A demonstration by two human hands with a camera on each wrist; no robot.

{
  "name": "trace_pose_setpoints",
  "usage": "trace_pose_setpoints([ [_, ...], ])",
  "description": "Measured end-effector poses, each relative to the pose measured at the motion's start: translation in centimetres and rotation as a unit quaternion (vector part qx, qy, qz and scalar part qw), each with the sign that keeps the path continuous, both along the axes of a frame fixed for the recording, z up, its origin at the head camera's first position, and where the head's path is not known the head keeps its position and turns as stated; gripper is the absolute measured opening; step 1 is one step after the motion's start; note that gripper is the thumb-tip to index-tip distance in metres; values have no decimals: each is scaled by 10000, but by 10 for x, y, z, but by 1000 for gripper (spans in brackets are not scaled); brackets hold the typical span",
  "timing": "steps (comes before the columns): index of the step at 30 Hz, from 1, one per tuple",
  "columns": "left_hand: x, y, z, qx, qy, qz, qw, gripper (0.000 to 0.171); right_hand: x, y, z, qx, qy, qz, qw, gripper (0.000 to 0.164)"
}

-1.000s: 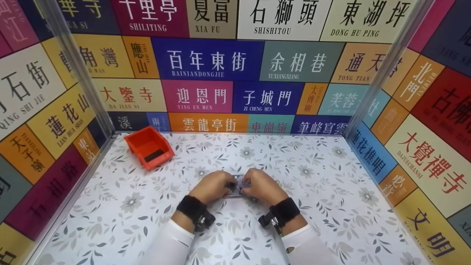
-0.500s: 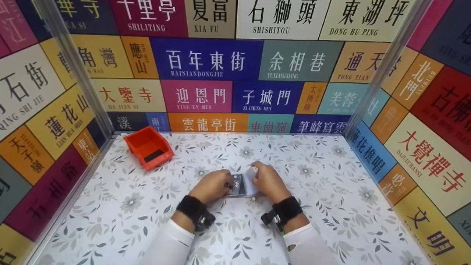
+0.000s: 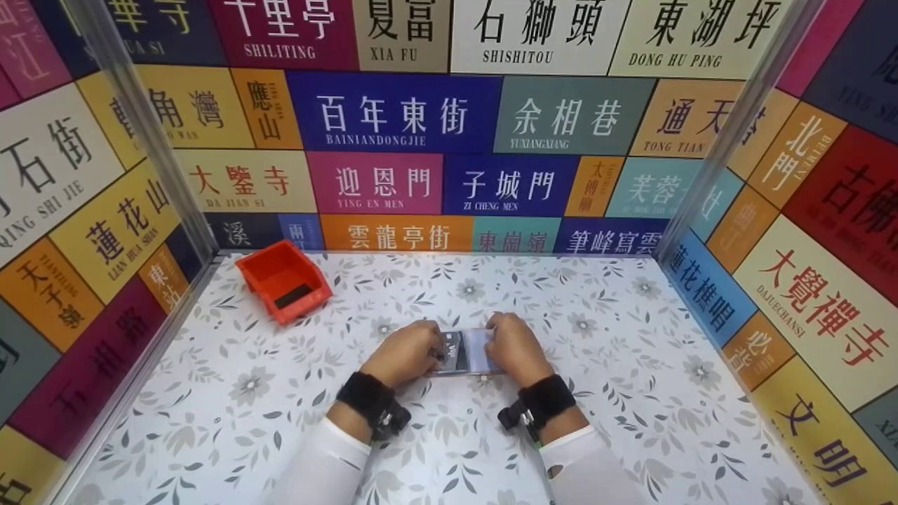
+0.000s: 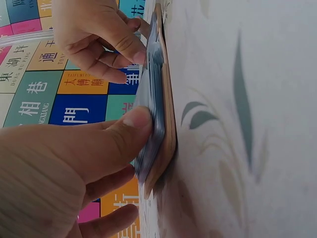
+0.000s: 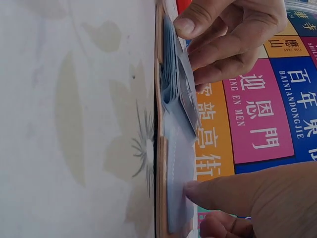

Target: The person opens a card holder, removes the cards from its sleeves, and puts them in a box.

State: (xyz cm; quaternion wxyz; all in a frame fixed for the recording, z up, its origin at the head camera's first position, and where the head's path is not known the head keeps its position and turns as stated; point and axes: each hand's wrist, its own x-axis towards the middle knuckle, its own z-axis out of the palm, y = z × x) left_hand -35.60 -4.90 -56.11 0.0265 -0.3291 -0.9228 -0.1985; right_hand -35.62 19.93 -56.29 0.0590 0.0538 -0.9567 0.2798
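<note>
A small card holder (image 3: pixel 480 352) lies opened on the table between both hands. Its clear bluish plastic sleeves sit over a tan cover (image 5: pixel 160 168), and a dark card (image 3: pixel 453 351) with pale lettering shows on its left side. My left hand (image 3: pixel 407 354) grips the left part; in the left wrist view its thumb presses on the stack of sleeves (image 4: pixel 156 94). My right hand (image 3: pixel 518 346) holds the right end. In the right wrist view, the right thumb rests on a flat clear sleeve (image 5: pixel 179 183), with the other fingers bent beyond the edge.
An orange open bin (image 3: pixel 284 282) with a dark strip inside stands at the back left of the flower-patterned table (image 3: pixel 596 393). Panels with coloured name signs (image 3: pixel 393 112) enclose the back and both sides.
My right hand has moved right, away from the left hand, drawing a clear sleeve over to the right and uncovering the dark card. The left hand has stayed nearly still.
</note>
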Motion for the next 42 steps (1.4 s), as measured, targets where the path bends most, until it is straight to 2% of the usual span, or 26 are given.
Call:
trace_pose_setpoints([
  [4,0,0,1,-43,195,5,9998,9,-1,-7,-2,-102,-17,66,9999,19],
  [11,-2,-2,-1,-71,449,-5,9990,9,-3,-13,-7,-655,-321,338,9968,10],
  [16,-3,-1,-2,-49,393,-158,9991,5,-4,-12,-7,-886,-566,283,9941,9],
  [23,-3,2,-4,-83,237,-162,9996,16,-5,-12,-8,-1271,-914,139,9876,18],
  [30,-1,2,-3,-152,275,-145,9994,18,-4,-14,-10,-2097,-1300,-36,9691,21],
  [35,-1,2,-2,-86,273,-148,9995,14,-3,-17,-9,-2327,-1366,-82,9629,19],
  [42,-2,1,-3,-222,454,-260,9984,15,-4,-19,-10,-2570,-1368,-120,9566,13],
])
